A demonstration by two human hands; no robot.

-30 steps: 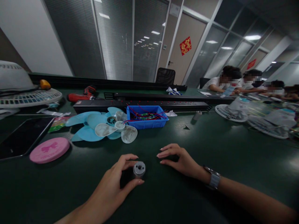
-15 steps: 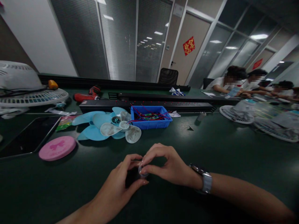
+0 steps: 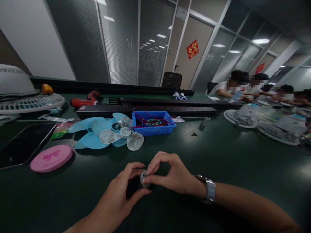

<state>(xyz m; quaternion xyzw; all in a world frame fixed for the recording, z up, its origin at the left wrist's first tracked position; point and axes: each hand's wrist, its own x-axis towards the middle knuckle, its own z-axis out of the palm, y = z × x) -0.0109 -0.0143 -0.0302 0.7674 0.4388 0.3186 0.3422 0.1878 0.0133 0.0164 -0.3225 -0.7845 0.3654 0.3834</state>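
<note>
Just above the green tabletop, low in the middle of the head view, is a small grey metal cylinder [image 3: 143, 177] that looks like a small motor, with a dark spot on its top face. My left hand [image 3: 119, 191] curls around it from the left, fingers behind and thumb in front. From the right, my right hand [image 3: 170, 173] pinches at its upper edge with thumb and fingertips, which hide part of it. Beyond my hands stand light-blue and grey fan blades [image 3: 97, 129] and a blue bin [image 3: 155, 130] holding red and dark wires with green circuit boards.
A pink round lid [image 3: 52, 158] and a black tablet [image 3: 24, 144] lie at left, with a red power drill [image 3: 85, 99] farther back. Long black bars [image 3: 145, 111] cross the table. Another small cylinder [image 3: 205, 121] and fan housings [image 3: 243, 116] are at right; several people [image 3: 230, 87] sit beyond.
The view has shifted slightly, so the table items appear farther left. My right fingertips have moved to the cylinder's right edge, leaving more of its top face visible.
</note>
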